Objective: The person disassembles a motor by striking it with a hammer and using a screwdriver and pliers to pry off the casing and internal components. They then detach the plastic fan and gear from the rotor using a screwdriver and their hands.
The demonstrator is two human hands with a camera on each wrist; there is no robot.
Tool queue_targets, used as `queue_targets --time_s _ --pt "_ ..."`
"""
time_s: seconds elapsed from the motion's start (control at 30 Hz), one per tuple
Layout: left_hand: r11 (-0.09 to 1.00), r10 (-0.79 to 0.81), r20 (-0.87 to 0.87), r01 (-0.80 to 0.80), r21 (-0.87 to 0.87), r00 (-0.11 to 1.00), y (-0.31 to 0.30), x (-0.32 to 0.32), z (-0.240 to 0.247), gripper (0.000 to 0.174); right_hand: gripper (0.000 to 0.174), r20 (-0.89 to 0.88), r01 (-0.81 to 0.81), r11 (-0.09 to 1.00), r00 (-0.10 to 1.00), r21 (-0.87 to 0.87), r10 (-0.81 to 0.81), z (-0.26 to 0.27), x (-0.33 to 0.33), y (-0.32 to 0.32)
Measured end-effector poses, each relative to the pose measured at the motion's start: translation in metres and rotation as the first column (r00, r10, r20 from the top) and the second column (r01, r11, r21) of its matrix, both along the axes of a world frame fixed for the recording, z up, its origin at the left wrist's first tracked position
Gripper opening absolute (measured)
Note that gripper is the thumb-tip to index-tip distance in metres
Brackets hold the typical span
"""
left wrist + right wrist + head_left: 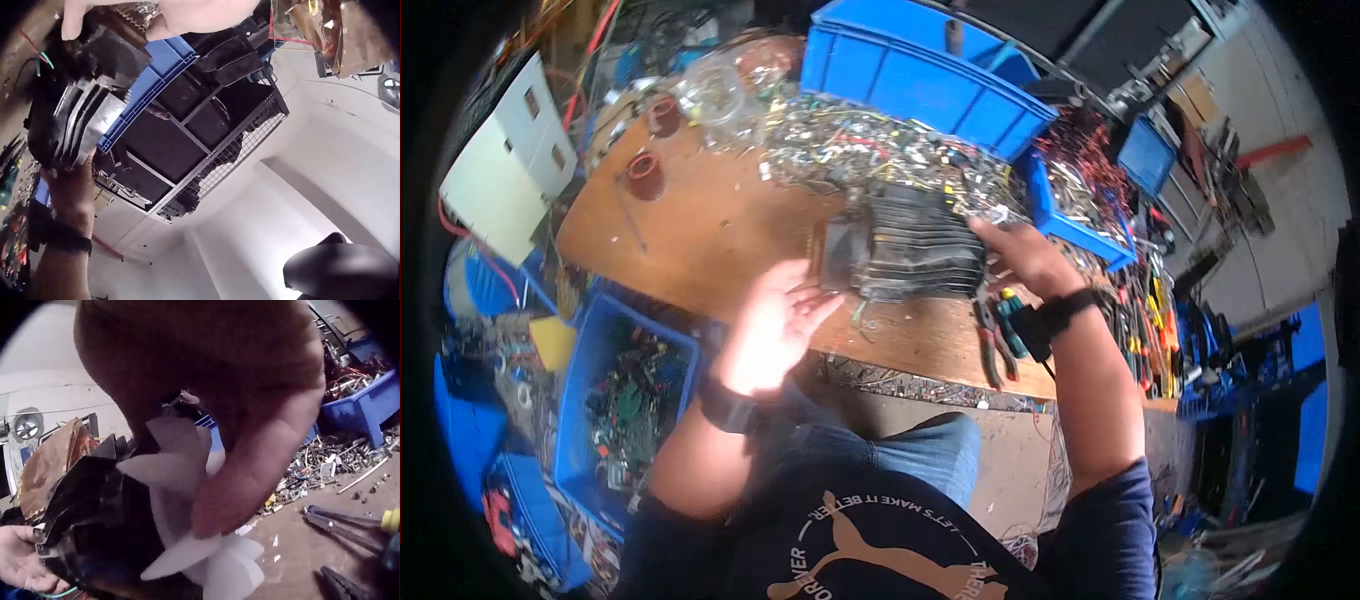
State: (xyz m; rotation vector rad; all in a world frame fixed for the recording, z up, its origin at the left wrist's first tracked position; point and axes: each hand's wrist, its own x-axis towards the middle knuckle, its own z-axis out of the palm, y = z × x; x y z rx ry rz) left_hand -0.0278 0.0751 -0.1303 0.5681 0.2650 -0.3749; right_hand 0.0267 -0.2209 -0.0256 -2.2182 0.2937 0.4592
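A black finned object (920,240) is tilted above the wooden table, between both hands. At its right end, my right hand (1030,260) grips it with bent fingers. The right wrist view shows the thumb and fingers of that hand (262,419) around a white toothed piece (178,465) on the end of the black body (100,519). My left hand (765,325) is at the opposite end, palm turned up and fingers spread, touching the near corner. In the left wrist view, fingers of this hand (187,15) extend beside the dark end (112,56).
Small metal scraps (850,140) lie along the table's back, before a large blue crate (910,80). Pliers (992,345) lie at the right front edge. Two reddish cups (646,176) stand at the left. A blue bin (690,365) of circuit boards sits below left.
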Motion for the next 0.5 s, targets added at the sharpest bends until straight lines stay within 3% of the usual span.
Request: queue_targets --time_s 0.17,0.23,0.33,0.37,0.43,0.47,0.5 --pt "0.999 0.026 -0.032 -0.025 0.038 0.999 -0.001 0.002 0.007 0.028 0.076 0.01 -0.042 0.998 0.999 0.04 0.042 0.002 0.009 -0.001" --pt "1.0 0.009 0.047 -0.008 -0.018 0.999 0.002 0.002 0.0 0.025 0.077 0.027 -0.012 1.0 1.0 0.014 0.012 0.001 0.015 0.002" --pt "1.0 0.004 0.054 -0.004 -0.01 0.999 0.006 -0.003 0.004 0.028 0.084 -0.059 -0.034 0.999 0.998 -0.017 0.033 0.0 0.029 -0.003" --pt "0.983 0.058 0.087 -0.072 0.17 0.995 0.006 -0.01 0.009 0.03 0.084 -0.067 -0.041 0.999 0.997 -0.021 0.04 -0.001 0.033 -0.005" --pt "0.841 0.142 0.185 -0.217 0.495 0.972 0.0 -0.021 0.02 0.035 0.084 -0.08 -0.055 0.998 0.995 -0.031 0.053 -0.005 0.04 -0.007" --pt "0.706 0.204 0.334 -0.375 0.602 0.92 -0.006 -0.021 0.02 0.043 0.082 -0.107 -0.041 0.998 0.994 -0.057 0.035 -0.006 0.044 -0.007" --pt "0.484 0.087 0.545 -0.513 0.709 0.834 -0.006 -0.019 0.023 0.045 0.082 -0.099 -0.043 0.998 0.994 -0.055 0.037 -0.003 0.043 -0.004"
